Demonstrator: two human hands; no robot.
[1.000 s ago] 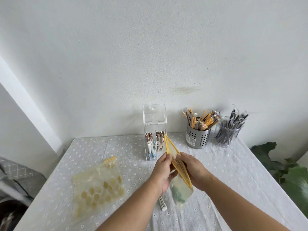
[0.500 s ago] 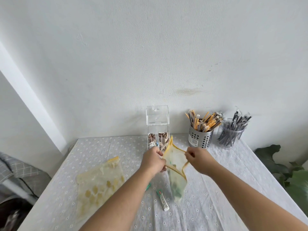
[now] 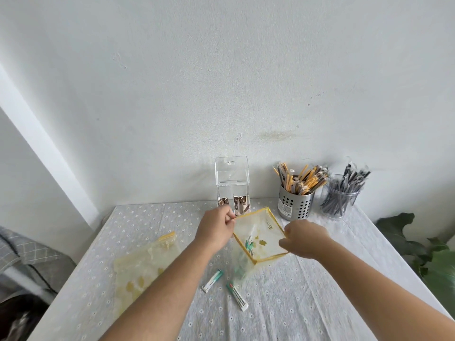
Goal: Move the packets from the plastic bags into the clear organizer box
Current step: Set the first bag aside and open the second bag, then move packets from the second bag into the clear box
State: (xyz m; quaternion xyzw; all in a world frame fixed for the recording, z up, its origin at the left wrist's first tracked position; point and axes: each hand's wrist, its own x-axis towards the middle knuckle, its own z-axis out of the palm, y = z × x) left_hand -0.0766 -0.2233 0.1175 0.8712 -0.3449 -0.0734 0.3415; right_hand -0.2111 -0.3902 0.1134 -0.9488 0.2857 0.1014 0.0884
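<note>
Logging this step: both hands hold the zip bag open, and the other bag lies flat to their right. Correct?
Wrong side. The head view shows the left hand and right hand holding the zip bag open, but the other bag lies flat to their left.

Clear glossy plastic organizer box [image 3: 232,178]; thin translucent plastic bag [image 3: 258,235]; perforated brushed-metal cup [image 3: 295,205]; matt cloth tablecloth [image 3: 307,291].
</note>
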